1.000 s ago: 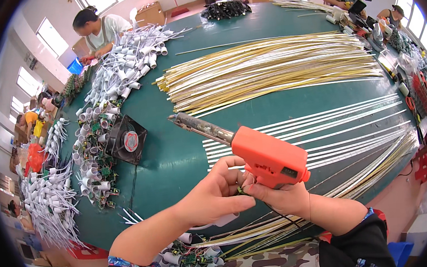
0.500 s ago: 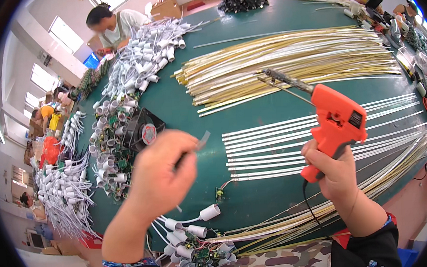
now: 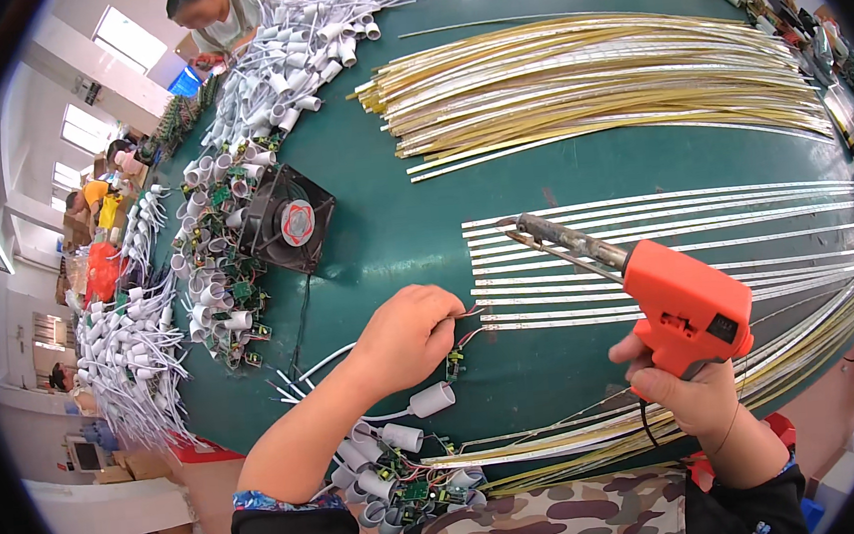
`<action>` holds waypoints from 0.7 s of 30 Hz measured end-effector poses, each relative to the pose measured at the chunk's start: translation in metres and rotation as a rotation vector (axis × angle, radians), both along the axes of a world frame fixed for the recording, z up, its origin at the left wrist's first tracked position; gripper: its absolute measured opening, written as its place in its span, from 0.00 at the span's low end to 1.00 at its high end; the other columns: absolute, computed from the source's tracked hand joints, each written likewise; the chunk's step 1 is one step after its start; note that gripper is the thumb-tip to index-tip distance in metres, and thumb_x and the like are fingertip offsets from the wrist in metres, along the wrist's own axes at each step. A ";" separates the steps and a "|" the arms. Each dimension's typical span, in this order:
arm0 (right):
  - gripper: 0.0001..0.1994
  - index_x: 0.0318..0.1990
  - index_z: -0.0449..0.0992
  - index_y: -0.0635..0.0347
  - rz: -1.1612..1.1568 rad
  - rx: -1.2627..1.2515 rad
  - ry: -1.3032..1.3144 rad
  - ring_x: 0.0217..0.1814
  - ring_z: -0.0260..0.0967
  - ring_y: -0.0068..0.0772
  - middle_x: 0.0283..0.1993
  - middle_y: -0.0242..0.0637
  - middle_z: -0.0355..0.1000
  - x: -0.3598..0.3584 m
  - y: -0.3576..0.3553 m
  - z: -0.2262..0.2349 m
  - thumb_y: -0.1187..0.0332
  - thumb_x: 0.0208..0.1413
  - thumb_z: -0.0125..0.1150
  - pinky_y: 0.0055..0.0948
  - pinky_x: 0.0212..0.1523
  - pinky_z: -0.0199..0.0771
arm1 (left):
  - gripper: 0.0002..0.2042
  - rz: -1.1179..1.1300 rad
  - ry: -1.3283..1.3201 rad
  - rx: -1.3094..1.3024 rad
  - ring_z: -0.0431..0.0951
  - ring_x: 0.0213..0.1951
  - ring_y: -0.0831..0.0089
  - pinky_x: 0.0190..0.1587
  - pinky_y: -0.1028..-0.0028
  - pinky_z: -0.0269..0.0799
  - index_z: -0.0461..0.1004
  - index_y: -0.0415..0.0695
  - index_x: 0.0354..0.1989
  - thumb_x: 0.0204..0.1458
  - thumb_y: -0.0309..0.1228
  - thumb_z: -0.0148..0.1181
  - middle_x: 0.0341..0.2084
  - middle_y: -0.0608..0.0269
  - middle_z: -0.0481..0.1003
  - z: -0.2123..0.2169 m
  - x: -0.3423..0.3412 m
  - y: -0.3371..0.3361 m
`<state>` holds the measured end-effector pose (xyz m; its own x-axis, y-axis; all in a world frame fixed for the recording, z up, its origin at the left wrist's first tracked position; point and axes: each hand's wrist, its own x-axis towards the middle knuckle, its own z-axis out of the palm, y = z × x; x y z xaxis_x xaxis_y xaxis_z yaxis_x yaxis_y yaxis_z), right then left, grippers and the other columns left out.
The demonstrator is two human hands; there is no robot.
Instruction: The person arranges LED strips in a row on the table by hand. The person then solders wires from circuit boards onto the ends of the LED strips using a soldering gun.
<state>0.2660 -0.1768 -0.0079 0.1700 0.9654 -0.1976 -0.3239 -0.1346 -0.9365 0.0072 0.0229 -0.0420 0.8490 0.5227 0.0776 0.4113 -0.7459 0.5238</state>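
Note:
My right hand (image 3: pixel 692 387) is wrapped round the grip of an orange soldering gun (image 3: pixel 691 301). The gun's metal tip points left, over the near ends of several thin white LED strips (image 3: pixel 645 228) lying side by side. My left hand (image 3: pixel 407 337) is closed at the strips' left ends, and thin reddish wires (image 3: pixel 470 313) come out from its fingertips toward one strip. What else lies inside that fist is hidden. Just below it, a small green circuit board (image 3: pixel 454 365) hangs by wires from another strip, with a white lamp socket (image 3: pixel 431 399) beside it.
A black fan (image 3: pixel 291 220) stands left of the strips. Behind them lies a thick bundle of yellow and white strips (image 3: pixel 593 83). White sockets with cables (image 3: pixel 276 68) are heaped at the left, more sockets and boards (image 3: pixel 393 470) near me. A person (image 3: pixel 227 17) sits at the far left.
My left hand has moved right and down to the strip ends; a small greyish piece stuck out from its fingers before. The soldering gun has come lower over the strips. The view has tilted down.

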 end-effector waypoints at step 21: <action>0.23 0.55 0.69 0.66 0.104 -0.012 -0.168 0.44 0.75 0.30 0.47 0.41 0.75 -0.003 -0.002 -0.011 0.75 0.49 0.64 0.28 0.44 0.76 | 0.08 -0.211 -0.089 0.213 0.76 0.35 0.62 0.38 0.65 0.70 0.79 0.44 0.33 0.42 0.22 0.64 0.29 0.64 0.74 -0.013 -0.001 0.008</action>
<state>0.2633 -0.1784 -0.0186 0.1008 0.9773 -0.1866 -0.1472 -0.1708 -0.9742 0.0065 0.0313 -0.0546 0.9220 0.2999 0.2447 0.1956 -0.9066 0.3739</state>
